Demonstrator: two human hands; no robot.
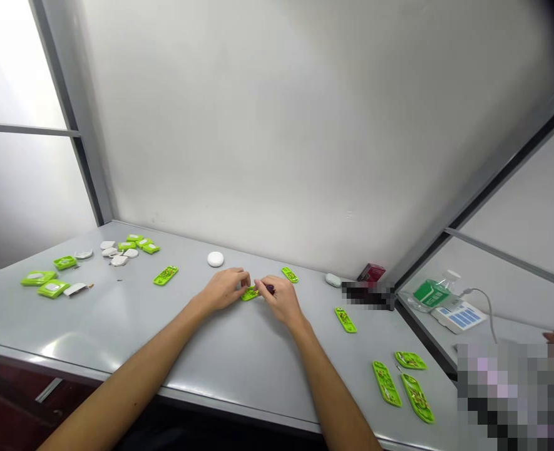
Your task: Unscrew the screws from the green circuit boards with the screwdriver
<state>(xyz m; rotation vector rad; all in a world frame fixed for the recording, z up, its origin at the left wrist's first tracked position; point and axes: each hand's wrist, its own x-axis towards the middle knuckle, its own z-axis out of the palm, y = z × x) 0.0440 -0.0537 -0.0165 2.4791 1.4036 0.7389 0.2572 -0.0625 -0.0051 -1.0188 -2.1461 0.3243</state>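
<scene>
The open green plastic shell (248,294) is lying mid-table, between the hands. The right hand (281,300) is gripping a dark-handled tool (270,289); the left hand (225,289) is curling beside the shell, maybe pinching, I can't tell. If the shell is wobbling, the tool could be slipping.

The table (232,357) is glossy, green casings (249,294) probably plastic.

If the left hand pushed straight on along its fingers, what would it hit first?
Probably the green piece just ahead of the left hand, then the right hand beyond. Depth is unclear; the left hand may be touching the piece.
</scene>
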